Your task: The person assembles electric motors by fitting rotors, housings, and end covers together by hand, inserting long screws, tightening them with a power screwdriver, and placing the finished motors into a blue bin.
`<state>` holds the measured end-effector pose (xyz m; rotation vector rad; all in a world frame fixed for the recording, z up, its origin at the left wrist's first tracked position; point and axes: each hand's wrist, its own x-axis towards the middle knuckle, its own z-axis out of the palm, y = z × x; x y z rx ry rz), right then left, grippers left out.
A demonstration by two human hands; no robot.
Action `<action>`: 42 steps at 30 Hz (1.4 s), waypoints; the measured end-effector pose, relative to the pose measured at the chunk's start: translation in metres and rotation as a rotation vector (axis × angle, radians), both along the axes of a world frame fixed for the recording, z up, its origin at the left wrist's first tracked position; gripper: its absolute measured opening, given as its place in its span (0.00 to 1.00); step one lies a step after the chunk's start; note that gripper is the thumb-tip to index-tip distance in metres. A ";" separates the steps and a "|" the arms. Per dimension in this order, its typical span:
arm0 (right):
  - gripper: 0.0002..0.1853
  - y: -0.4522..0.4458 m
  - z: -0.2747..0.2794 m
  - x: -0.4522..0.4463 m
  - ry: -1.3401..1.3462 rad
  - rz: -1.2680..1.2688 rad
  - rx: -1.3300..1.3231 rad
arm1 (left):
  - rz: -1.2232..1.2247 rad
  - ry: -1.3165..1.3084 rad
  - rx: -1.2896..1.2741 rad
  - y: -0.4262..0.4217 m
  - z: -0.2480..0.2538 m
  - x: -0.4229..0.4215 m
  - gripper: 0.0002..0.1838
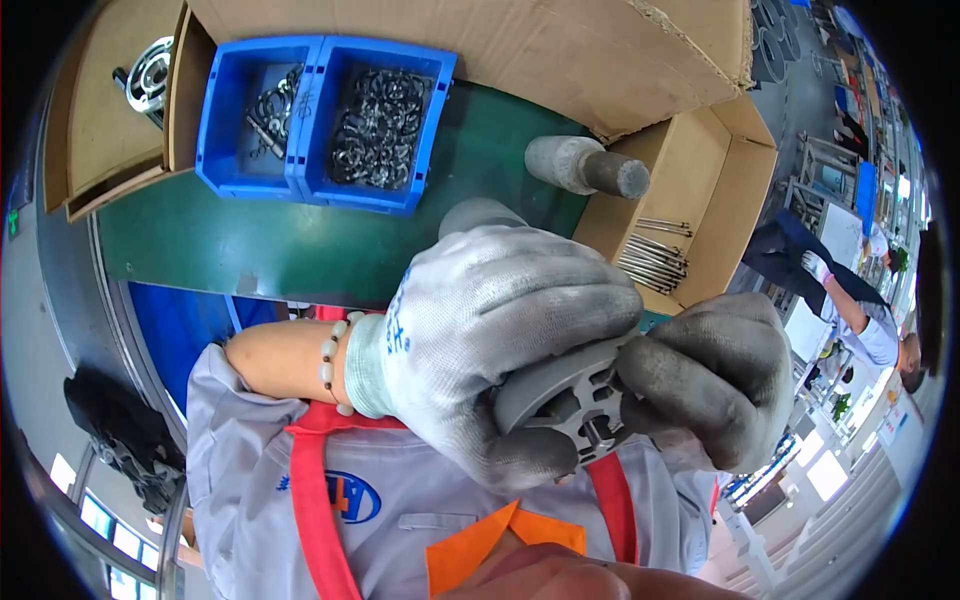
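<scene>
A round grey metal part with spoke-like openings (580,405) is held up between both gloved hands, close to the chest. My left hand (510,330), in a white knitted glove with dark, worn fingers, wraps round its left side and upper rim. Fingers of my right hand (710,385), in a dirtier grey glove, are bent against its right edge; their tips are partly hidden. Just behind my left hand, a pale rounded object (480,213) shows in part. Farther back, a grey cylinder with a darker, narrower end (585,167) lies on the green bench top (290,245).
Two blue bins (325,185) of small metal parts stand at the back left. Beside them, an open box (175,95) holds a round metal part. At the right, a cardboard box (725,180) contains several long metal pins (655,258). Another person (815,265) is at the far right.
</scene>
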<state>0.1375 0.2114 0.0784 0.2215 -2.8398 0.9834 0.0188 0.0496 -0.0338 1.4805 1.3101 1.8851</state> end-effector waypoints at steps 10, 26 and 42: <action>0.29 0.003 0.003 -0.001 -0.015 0.007 0.006 | 0.028 -0.060 0.003 0.003 0.002 -0.002 0.43; 0.25 0.008 -0.016 0.005 0.108 0.011 -0.109 | 0.006 -0.064 0.052 0.006 -0.004 0.001 0.47; 0.25 0.012 -0.012 0.000 0.216 0.093 0.010 | -0.034 -0.014 0.026 0.005 0.007 -0.010 0.34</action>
